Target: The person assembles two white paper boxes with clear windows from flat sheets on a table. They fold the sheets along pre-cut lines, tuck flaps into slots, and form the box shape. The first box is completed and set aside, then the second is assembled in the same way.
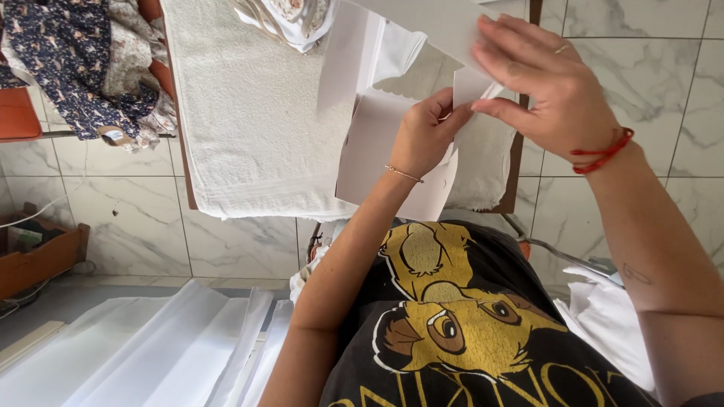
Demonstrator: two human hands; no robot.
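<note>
A white folded cardboard piece [377, 136], like a flat box, is held above a white towel [249, 113] that covers a board. My left hand [424, 134], with a thin gold bracelet, grips the cardboard's middle from below. My right hand [547, 83], with a red string bracelet at the wrist, presses and pinches an upper flap of the same cardboard. The two hands touch at the fingertips.
Patterned dark blue clothes [68, 53] lie on an orange seat at the top left. Folded white sheets [151, 347] are stacked at the bottom left. A wooden box [41, 260] sits on the marble tile floor. White cloth [611, 324] lies at the right.
</note>
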